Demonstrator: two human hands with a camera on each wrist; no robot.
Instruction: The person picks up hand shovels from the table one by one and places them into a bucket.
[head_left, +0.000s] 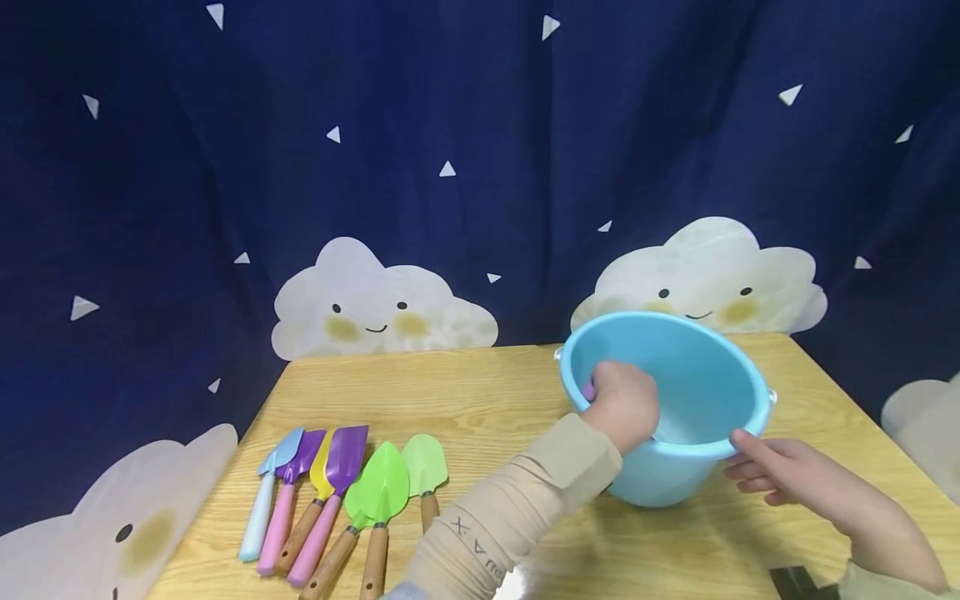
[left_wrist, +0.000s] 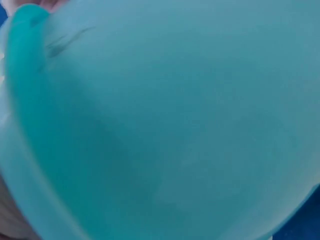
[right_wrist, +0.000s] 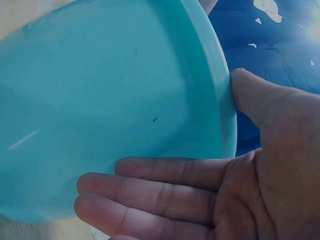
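Left hand (head_left: 622, 406) grips a purple thing (head_left: 588, 390) inside the bucket (head_left: 656, 479). Right hand (head_left: 787, 471) straight-fingered, thumb (right_wrist: 252, 95) on the rim (head_left: 762, 404).

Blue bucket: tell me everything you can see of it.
The pale blue bucket looks like plastic, round and open, with a thick rim and white side fittings. It leans at the right of the table; base contact is unclear. The left grip reaches inside, holding something purple; the right grip has its thumb on the rim, fingers along the outer wall. Dark specks mark that wall.
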